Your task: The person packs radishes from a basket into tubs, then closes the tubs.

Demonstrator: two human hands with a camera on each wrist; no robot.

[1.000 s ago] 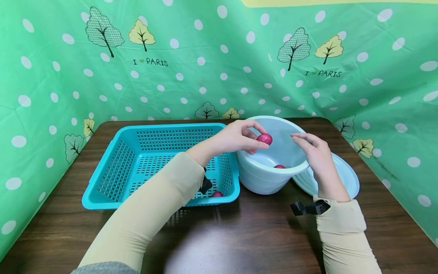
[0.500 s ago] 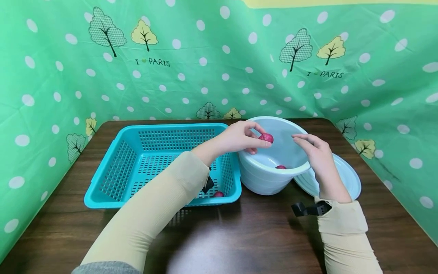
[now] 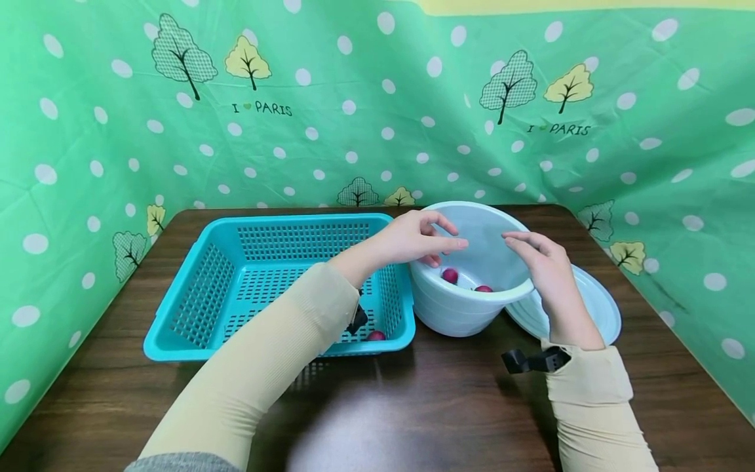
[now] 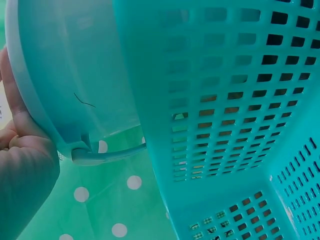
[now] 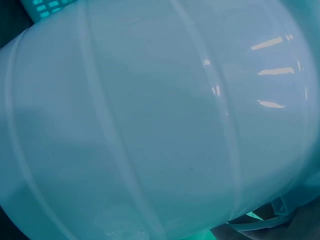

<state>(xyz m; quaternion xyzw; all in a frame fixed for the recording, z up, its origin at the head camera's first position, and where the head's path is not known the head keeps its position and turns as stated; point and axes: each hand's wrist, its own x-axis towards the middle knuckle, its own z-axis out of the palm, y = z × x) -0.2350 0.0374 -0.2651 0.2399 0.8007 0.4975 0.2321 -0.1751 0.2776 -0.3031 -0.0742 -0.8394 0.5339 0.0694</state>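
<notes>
The pale blue bucket (image 3: 460,314) stands upright, with two small, round, magenta-red, plum-like things (image 3: 449,275) lying inside. My left hand (image 3: 421,239) hovers over its left rim, thumb and fingers apart and nothing between them. In the left wrist view, that hand (image 4: 25,145) overlaps the rim of the bucket (image 4: 80,60). My right hand (image 3: 545,265) is at the right rim, fingers loosely bent and holding nothing. Only the ribbed outer wall of the bucket (image 5: 150,120) fills the right wrist view. A third red round thing (image 3: 375,335) lies in the teal basket (image 3: 177,354).
The perforated basket sits left of the bucket, their sides close together. A pale blue round lid (image 3: 598,301) lies behind my right wrist on the dark wooden table (image 3: 425,406). A green dotted cloth (image 3: 354,85) hangs around the back and sides.
My left fingers have parted and let go of the red round thing, which has dropped into the bucket beside the other one. My right hand has stayed put.
</notes>
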